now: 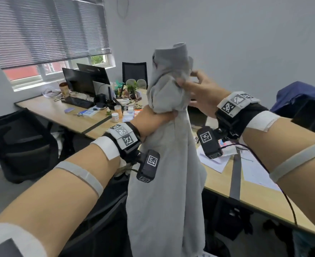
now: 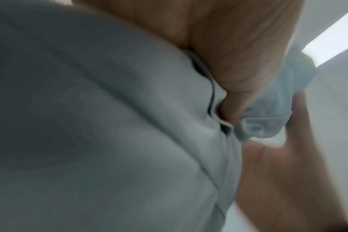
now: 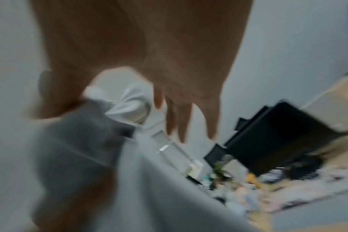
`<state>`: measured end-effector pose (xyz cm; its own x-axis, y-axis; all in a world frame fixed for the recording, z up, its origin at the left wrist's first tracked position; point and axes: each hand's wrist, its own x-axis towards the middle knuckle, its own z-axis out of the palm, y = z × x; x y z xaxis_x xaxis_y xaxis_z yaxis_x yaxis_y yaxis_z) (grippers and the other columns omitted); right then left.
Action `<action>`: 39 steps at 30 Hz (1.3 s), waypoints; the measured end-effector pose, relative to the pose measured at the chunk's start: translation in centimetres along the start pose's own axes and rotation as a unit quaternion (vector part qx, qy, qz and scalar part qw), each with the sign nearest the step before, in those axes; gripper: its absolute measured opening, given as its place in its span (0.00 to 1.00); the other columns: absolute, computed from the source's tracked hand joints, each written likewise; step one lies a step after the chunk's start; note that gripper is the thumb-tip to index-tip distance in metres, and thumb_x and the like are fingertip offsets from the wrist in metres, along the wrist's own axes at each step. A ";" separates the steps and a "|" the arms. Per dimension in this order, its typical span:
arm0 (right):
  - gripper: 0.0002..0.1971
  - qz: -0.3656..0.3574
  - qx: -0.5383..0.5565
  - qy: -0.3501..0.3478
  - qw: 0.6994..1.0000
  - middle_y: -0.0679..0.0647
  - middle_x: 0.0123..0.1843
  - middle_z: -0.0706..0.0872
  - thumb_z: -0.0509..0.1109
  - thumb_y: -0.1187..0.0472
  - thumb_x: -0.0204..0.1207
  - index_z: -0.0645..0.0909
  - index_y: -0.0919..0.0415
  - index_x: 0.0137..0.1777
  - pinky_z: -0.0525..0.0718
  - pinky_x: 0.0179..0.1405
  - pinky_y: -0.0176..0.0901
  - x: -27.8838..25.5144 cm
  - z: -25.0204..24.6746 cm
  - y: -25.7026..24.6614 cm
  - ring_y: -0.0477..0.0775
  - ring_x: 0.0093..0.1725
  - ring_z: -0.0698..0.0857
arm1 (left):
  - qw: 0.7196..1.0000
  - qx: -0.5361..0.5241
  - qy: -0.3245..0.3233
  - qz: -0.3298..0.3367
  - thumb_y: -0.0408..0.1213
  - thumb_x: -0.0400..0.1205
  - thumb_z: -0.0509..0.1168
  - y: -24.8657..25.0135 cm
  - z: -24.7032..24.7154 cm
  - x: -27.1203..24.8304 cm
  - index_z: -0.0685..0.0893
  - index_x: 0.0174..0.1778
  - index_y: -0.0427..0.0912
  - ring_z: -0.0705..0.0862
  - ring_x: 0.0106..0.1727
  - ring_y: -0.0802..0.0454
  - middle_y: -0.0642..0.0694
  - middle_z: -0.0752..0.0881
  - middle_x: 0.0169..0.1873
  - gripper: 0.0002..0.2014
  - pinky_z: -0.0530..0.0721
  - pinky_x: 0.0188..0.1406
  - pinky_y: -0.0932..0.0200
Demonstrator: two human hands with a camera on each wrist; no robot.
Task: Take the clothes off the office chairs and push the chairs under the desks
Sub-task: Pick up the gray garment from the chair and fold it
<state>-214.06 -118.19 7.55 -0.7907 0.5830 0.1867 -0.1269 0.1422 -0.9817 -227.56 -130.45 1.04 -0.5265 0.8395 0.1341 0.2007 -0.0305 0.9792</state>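
I hold a grey garment (image 1: 167, 164) up in front of me, and it hangs down long. My left hand (image 1: 158, 115) grips it in a fist around a bunched part. Higher up, my right hand (image 1: 188, 80) pinches a fold between thumb and forefinger, its other fingers (image 3: 181, 122) spread out straight. The cloth (image 2: 109, 125) fills the left wrist view below my palm (image 2: 238, 55). A dark office chair (image 1: 101, 210) stands under the garment, mostly hidden. Another black office chair (image 1: 23, 145) stands at the left, out from the desk (image 1: 60, 112). A blue garment (image 1: 299, 95) is draped over something dark at the right edge.
The left desk carries monitors (image 1: 80, 80), a keyboard (image 1: 76, 102), bottles and plants. Papers (image 1: 253, 169) lie on the right desk (image 1: 264, 204). A third black chair (image 1: 134, 71) stands against the back wall. Grey floor (image 1: 4, 197) shows at the lower left.
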 end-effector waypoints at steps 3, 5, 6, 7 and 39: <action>0.56 0.120 -0.124 -0.148 0.974 0.50 0.75 0.81 0.85 0.36 0.54 0.65 0.49 0.82 0.77 0.74 0.66 -1.0 -1.1 5.5 0.55 0.74 0.81 | 0.997 -0.067 0.041 0.024 0.41 0.75 0.81 1.7 -1.2 2.6 0.90 0.52 0.42 0.92 0.56 0.39 0.38 0.94 0.52 0.13 0.90 0.62 0.40; 0.39 0.124 -0.144 -0.224 0.956 0.48 0.70 0.86 0.84 0.48 0.66 0.74 0.53 0.77 0.82 0.70 0.51 -2.2 0.7 8.9 0.50 0.71 0.84 | 0.994 -0.082 0.069 0.018 0.42 0.73 0.82 2.9 -1.2 4.6 0.90 0.52 0.42 0.93 0.53 0.40 0.39 0.94 0.50 0.15 0.90 0.61 0.40; 0.30 0.117 -0.115 -0.218 0.962 0.48 0.65 0.89 0.81 0.57 0.69 0.79 0.54 0.71 0.85 0.65 0.45 -2.4 1.8 9.7 0.49 0.67 0.86 | 0.993 -0.096 0.074 0.010 0.44 0.70 0.82 3.5 -1.0 5.4 0.90 0.54 0.40 0.93 0.52 0.41 0.40 0.94 0.50 0.19 0.91 0.61 0.40; 0.24 0.111 -0.076 -0.185 0.973 0.50 0.60 0.92 0.79 0.64 0.68 0.83 0.55 0.66 0.86 0.60 0.43 -2.3 2.7 10.0 0.50 0.63 0.89 | 0.991 -0.110 0.074 0.003 0.45 0.68 0.82 4.1 -0.9 6.1 0.90 0.56 0.38 0.94 0.51 0.41 0.39 0.94 0.50 0.24 0.91 0.61 0.40; 0.15 0.275 0.058 -0.093 0.955 0.54 0.31 0.82 0.63 0.58 0.86 0.77 0.62 0.37 0.77 0.39 0.42 14.3 -9.6 14.9 0.48 0.28 0.81 | 0.979 -0.146 -0.018 -0.138 0.37 0.81 0.73 -3.2 1.0 17.4 0.89 0.52 0.32 0.93 0.39 0.44 0.37 0.94 0.39 0.10 0.92 0.37 0.57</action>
<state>-221.47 -100.03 -4.07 -0.8488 0.3899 -0.3572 0.2806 -0.2406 -0.9292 -236.49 -115.20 0.05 -0.4970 0.8559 -0.1427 -0.1936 0.0510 0.9798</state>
